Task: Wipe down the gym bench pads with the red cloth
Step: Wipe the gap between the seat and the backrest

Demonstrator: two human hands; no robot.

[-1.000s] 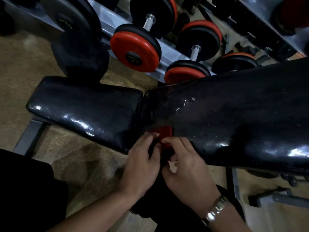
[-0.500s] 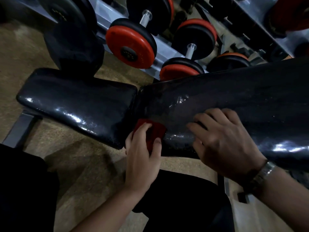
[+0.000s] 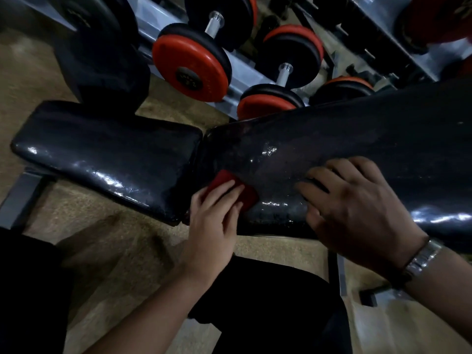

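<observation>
1. Right now your left hand (image 3: pixel 213 221) lies flat on the red cloth (image 3: pixel 231 186), fingers together and pressing it down rather than pinching it; the grip is a flat palm-and-finger press.
2. The red cloth sits on the near corner of the long pad (image 3: pixel 344 149), just beside the gap that divides it from the short pad (image 3: pixel 102 154). Only its far edge and right side show past your fingers.
3. Your right hand (image 3: pixel 357 208) rests on the long pad to the right of the cloth, fingers spread and lightly curled, holding nothing. It is apart from the cloth.
4. A metal watch (image 3: pixel 421 259) circles your right wrist.
5. Both pads are black and glossy, with bright glints along their near edges and speckled marks on the long pad above the cloth.
6. Behind the pads, red-and-black dumbbells (image 3: pixel 190 62) sit on a grey rack (image 3: pixel 245 75).
7. The tan floor (image 3: pixel 122 238) shows under the pads, and your dark-clothed knees fill the bottom of the view.
</observation>
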